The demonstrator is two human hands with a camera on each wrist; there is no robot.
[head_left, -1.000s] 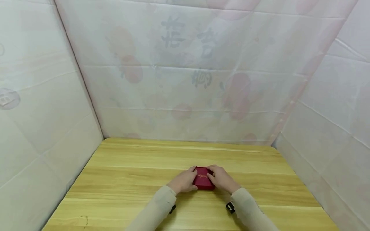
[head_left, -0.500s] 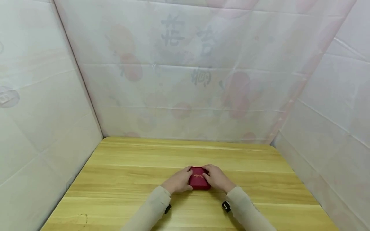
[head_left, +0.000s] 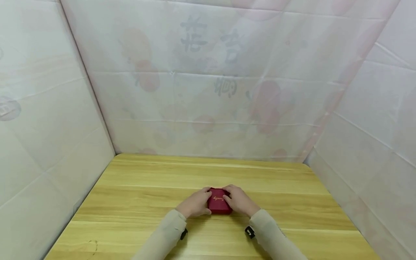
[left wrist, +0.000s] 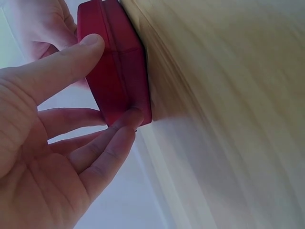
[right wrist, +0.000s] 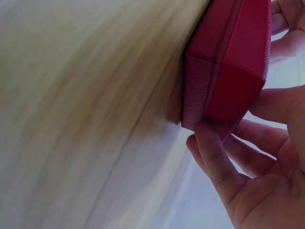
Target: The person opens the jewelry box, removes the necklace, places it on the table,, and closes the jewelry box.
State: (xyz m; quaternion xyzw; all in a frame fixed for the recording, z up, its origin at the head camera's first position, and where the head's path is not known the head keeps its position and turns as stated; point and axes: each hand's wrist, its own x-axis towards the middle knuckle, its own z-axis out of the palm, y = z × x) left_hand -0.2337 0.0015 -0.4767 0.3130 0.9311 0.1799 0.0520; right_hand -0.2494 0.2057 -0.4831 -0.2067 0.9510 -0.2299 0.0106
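Note:
A small dark-red jewelry box (head_left: pixel 219 206) with gold lettering on its lid rests on the wooden table, its lid down. Along its left side my left hand (head_left: pixel 194 204) holds it, the thumb on the upper edge. My right hand (head_left: pixel 241 200) grips the opposite side. In the left wrist view the box (left wrist: pixel 116 71) has a seam running round its side, and the fingertips (left wrist: pixel 125 119) touch a lower corner. Textured covering shows on the box (right wrist: pixel 228 67) in the right wrist view, where fingers curl at its corner. What lies inside is hidden.
The light wooden table (head_left: pixel 146 173) carries a dark squiggly mark (head_left: pixel 94 246) near its front left. Pale printed cloth walls (head_left: pixel 201 94) enclose it at the back and on both sides. Black straps (head_left: pixel 249 232) show at the wrists.
Both hands have slid the jewelry box a little to the left across the table, keeping their hold on its two sides. The view has shifted slightly.

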